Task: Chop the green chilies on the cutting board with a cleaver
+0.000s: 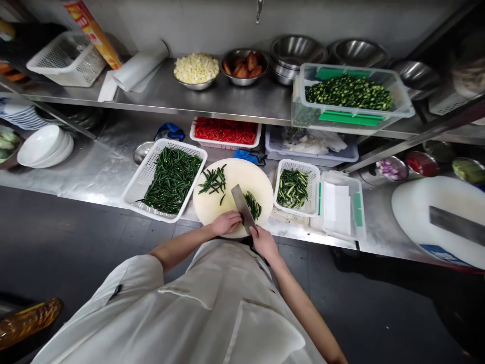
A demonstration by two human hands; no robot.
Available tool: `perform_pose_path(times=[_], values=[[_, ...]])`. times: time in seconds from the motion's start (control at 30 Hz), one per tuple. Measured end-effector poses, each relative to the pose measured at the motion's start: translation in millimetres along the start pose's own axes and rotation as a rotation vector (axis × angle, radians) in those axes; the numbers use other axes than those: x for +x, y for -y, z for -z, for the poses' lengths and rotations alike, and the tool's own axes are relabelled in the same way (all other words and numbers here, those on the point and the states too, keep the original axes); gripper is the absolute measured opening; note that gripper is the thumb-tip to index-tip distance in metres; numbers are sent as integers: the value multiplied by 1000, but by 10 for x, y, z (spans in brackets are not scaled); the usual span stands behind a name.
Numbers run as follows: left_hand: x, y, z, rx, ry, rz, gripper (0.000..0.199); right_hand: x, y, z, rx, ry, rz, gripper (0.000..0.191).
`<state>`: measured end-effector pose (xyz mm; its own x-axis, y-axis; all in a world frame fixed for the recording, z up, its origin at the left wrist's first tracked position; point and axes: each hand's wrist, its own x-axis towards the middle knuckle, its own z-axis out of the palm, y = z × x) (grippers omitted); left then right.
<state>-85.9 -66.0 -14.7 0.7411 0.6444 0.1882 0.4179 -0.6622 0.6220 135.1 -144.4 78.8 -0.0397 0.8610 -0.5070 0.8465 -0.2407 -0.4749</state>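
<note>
A round white cutting board (pixel 204 205) lies on the steel counter before me. My right hand (pixel 263 242) is wrapped round the handle of a cleaver (pixel 242 205), whose blade points away from me across the board. Just left of the blade, my left hand (pixel 226 223) rests on the board with its fingers bent together; anything under them is hidden. Cut green pieces (pixel 253 206) lie right of the blade. Longer green stalks (pixel 212 179) are at the board's upper left. A white basket of long green stalks (pixel 172 179) stands left, a smaller basket of cut pieces (pixel 292 188) right.
Behind the board are a basket of red peppers (pixel 225 131) and a blue-grey tray (pixel 348 153). A raised shelf (pixel 151 103) holds bowls and a clear bin (pixel 352 114). White bowls (pixel 45 146) sit left; another board (pixel 413 212) with a cleaver (pixel 456 225) lies right.
</note>
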Motion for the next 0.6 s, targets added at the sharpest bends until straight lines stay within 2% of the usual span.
perform_pose_path(times=[0.07,0.17,0.2,0.27,0.33,0.4,0.53,0.6], values=[[17,64,122,68,-99,77,24,-26,-31,19,35,-25,17,43],[8,247,347,254,-352,370,21,-251,-236,-12,52,25,30,46],[-11,317,413,289,-390,440,22,-338,-325,-33,57,64,39,47],[-68,431,497,273,-367,478,20,-476,-491,-69,61,119,41,48],[-132,469,490,188,-299,435,19,-535,-590,-78,53,125,21,49],[-177,416,389,118,-233,353,23,-517,-589,-63,19,100,-18,49],[-179,166,61,52,-72,96,26,-430,-374,-8,-81,75,-56,46],[-160,72,-58,19,-27,23,27,-442,-285,25,-114,93,-38,45]])
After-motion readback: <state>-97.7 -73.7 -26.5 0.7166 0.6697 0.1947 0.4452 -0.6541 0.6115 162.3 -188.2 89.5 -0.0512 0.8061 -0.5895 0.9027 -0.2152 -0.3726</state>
